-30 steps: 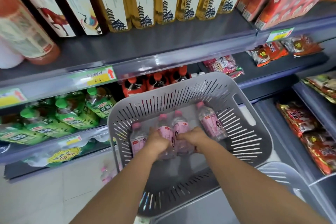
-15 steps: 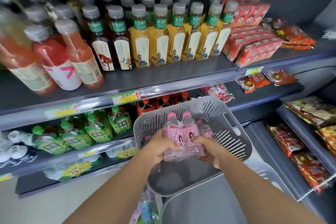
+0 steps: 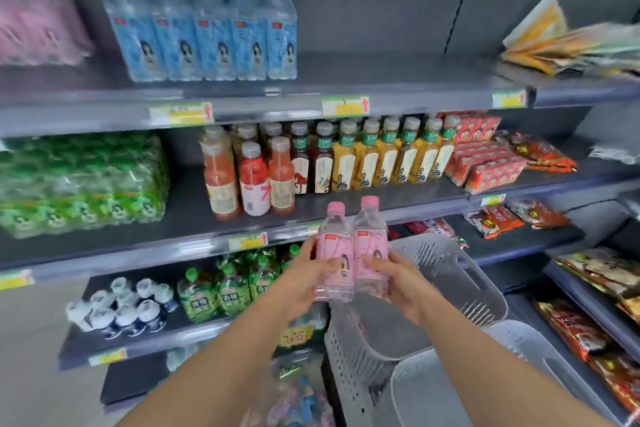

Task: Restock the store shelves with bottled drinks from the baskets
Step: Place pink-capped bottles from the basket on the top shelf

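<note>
You face dark grey metal store shelves: matte boards, glossy front rails, yellow-green price tags clipped on. Top shelf holds a row of clear blue-labelled bottles. Middle shelf has shrink-wrapped green packs, orange and red juice bottles, amber tea bottles with grey caps, and red snack cartons. Your left hand and right hand curl round two pink bottles, thumbs across the labels. The bottles are clear ribbed plastic with pink caps, upright, touching side by side. You hold them in the air before the middle shelf's rail, above a grey perforated plastic basket. A second grey basket is nearer you.
</note>
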